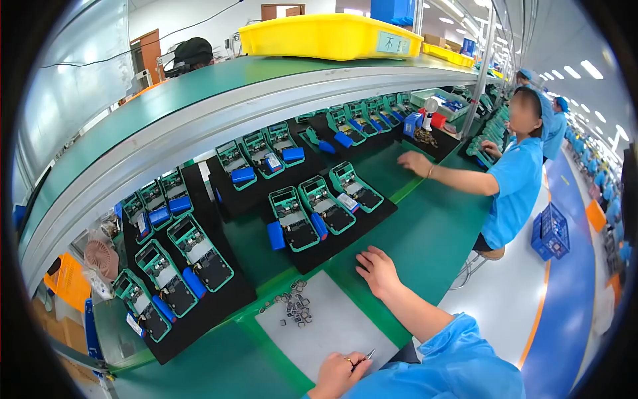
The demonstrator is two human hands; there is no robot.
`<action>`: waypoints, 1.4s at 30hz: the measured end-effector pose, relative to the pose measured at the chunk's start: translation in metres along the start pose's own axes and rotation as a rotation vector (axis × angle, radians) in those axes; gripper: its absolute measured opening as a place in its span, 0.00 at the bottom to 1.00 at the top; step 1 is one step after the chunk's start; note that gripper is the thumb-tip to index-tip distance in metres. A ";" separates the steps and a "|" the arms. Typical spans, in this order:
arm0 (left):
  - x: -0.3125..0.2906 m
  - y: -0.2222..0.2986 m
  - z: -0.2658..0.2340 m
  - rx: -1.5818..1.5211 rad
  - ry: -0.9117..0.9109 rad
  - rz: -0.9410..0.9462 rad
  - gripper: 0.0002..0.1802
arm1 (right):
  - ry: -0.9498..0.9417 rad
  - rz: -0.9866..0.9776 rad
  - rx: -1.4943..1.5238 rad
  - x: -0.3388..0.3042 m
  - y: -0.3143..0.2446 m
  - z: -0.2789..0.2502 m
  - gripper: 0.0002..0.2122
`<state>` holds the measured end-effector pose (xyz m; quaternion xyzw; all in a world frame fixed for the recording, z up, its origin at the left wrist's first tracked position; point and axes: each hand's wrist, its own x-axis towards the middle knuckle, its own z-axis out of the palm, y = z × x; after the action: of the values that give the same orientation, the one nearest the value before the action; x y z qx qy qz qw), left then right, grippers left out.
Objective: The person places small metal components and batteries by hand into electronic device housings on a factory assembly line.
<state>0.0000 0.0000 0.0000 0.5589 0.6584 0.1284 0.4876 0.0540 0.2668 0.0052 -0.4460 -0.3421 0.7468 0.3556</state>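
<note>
Near the lower edge, my left hand is closed on a slim pointed metal tool, apparently tweezers, over the near edge of a whitish mat. Several small silvery metal parts lie loosely heaped on the far left of that mat. To the right, my right hand rests by the green tabletop with fingers loosely apart and nothing in them. Just beyond it, a black foam mat carries green open device housings with blue battery packs attached.
More housings lie on black mats at left and behind. A metal-edged shelf crosses overhead, bearing a yellow tray. A co-worker in blue reaches over the bench at right. A blue crate stands on the floor.
</note>
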 end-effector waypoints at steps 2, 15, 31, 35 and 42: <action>-0.010 -0.007 0.013 -0.192 0.201 0.142 0.16 | 0.039 -0.029 0.168 0.005 0.007 0.009 0.24; -0.129 -0.071 0.052 -0.041 0.174 -0.164 0.17 | -0.203 -0.055 0.094 0.069 0.011 0.025 0.11; -0.095 -0.121 0.124 -1.657 1.040 -0.241 0.12 | -0.841 0.567 0.108 -0.090 0.246 -0.054 0.26; -0.093 -0.123 0.134 -1.609 1.015 -0.233 0.16 | -0.941 0.569 0.196 -0.079 0.241 -0.052 0.29; -0.114 -0.122 0.148 -1.387 1.061 -0.298 0.18 | -0.580 0.766 -0.217 -0.116 0.231 -0.083 0.15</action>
<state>0.0309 -0.1954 -0.1032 -0.0875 0.6376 0.6761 0.3587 0.1179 0.0671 -0.1671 -0.3479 -0.3142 0.8773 -0.1029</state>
